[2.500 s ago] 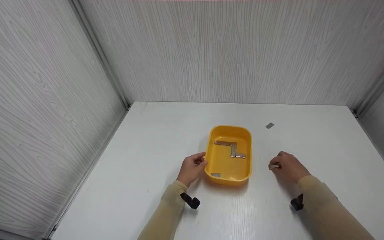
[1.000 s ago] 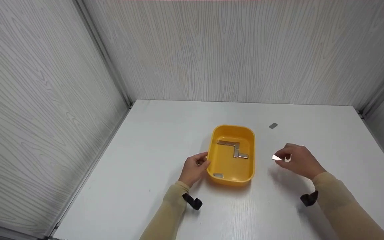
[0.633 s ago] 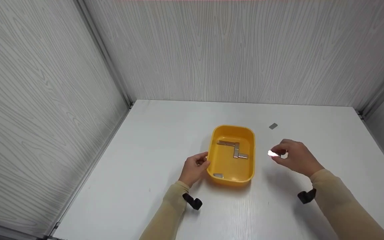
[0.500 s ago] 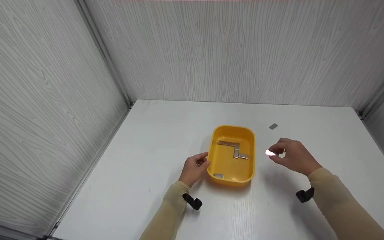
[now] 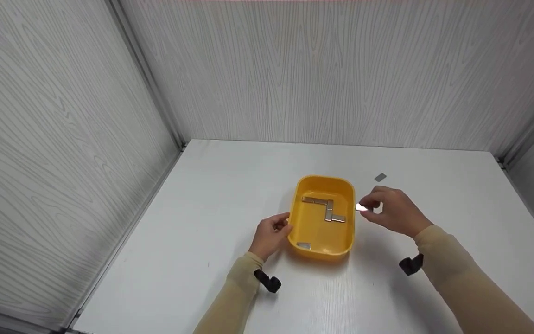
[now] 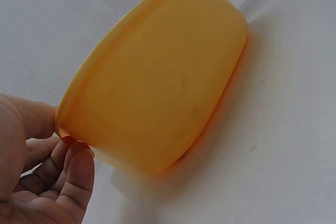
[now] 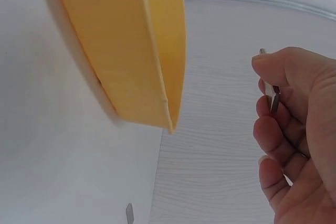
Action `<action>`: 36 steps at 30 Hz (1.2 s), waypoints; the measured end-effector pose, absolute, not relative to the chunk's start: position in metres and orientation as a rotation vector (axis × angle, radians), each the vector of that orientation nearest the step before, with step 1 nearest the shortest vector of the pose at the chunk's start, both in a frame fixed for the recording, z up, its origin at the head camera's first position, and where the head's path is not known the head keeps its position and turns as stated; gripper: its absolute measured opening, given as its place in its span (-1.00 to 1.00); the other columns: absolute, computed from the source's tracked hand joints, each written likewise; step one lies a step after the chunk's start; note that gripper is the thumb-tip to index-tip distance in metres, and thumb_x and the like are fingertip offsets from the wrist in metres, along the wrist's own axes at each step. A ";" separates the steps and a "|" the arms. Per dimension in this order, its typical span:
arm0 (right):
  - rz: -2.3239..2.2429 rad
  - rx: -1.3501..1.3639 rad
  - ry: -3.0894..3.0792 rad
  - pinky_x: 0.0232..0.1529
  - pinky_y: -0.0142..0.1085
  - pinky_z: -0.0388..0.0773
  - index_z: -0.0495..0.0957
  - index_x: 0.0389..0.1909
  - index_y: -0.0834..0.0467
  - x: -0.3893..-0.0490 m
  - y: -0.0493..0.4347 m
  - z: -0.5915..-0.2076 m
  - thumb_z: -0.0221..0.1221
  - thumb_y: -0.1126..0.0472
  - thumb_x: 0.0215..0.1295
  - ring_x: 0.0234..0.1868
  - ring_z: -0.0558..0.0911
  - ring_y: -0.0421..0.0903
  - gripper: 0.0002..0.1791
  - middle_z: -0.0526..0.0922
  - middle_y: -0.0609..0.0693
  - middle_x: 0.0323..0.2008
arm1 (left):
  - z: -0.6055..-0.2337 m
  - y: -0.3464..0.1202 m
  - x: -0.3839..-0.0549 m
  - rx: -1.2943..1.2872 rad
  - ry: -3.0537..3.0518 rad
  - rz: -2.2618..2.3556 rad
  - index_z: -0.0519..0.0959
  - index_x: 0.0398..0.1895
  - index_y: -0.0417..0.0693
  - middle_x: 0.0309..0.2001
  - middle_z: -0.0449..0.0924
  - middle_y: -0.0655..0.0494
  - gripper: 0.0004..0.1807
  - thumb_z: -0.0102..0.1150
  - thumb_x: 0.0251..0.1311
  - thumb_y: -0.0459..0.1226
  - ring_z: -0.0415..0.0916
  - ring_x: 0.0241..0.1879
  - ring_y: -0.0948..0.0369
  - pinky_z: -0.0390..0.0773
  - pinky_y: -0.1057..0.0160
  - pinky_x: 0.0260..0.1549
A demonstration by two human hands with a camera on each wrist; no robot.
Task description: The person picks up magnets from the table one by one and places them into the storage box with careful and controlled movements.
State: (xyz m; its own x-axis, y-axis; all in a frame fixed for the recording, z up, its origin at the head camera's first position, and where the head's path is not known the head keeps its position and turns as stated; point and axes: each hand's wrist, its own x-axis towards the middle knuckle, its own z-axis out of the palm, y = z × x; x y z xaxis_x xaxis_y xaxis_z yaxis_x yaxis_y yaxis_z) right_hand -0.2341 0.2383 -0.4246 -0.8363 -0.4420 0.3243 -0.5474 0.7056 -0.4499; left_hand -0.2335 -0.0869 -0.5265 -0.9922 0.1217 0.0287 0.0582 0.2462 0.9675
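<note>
A yellow plastic tub with rounded corners sits on the white table. My left hand grips its left rim, thumb and fingertips at the edge in the left wrist view. Between the thumb and fingers of my right hand is a small shiny silver metal tile, pinched and raised just off the tub's right rim. Inside the tub, several similar tiles form a stepped line end to end. One more loose tile lies near the tub's front left corner.
A single flat grey tile lies on the table beyond my right hand. Pale wood-grain panels enclose the table at the back and sides. Black wrist cameras hang from both sleeves.
My right hand has lifted the metal tile off the table and moved it left and away from me, up to the tub's right rim. The left hand keeps its grip.
</note>
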 end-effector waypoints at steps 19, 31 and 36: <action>0.809 0.939 -2.781 -0.25 -0.28 0.60 0.70 -0.31 0.12 -0.259 0.181 -0.419 0.35 0.22 0.11 -0.36 0.54 -0.14 -0.88 0.59 -0.14 -0.39 | -0.528 -0.090 -0.237 0.218 2.455 1.890 0.52 0.19 -0.17 -0.20 0.55 0.09 -0.58 0.19 0.26 -0.31 0.45 -0.22 0.21 0.51 0.36 -0.27; 0.676 0.965 -2.895 -0.23 -0.29 0.58 0.71 -0.30 0.14 -0.277 0.144 -0.414 0.34 0.18 0.14 -0.38 0.53 -0.12 -0.86 0.58 -0.11 -0.41 | -0.527 -0.086 -0.237 0.138 2.444 1.849 0.52 0.21 -0.07 -0.19 0.53 0.11 -0.57 0.19 0.26 -0.29 0.43 -0.18 0.19 0.52 0.33 -0.24; 0.601 0.996 -2.923 -0.28 -0.32 0.57 0.72 -0.33 0.12 -0.290 0.128 -0.420 0.33 0.14 0.14 -0.43 0.52 -0.18 -0.86 0.61 -0.14 -0.45 | -0.526 -0.088 -0.238 0.144 2.432 1.857 0.51 0.22 -0.08 -0.18 0.52 0.09 -0.57 0.18 0.27 -0.29 0.44 -0.17 0.17 0.54 0.34 -0.23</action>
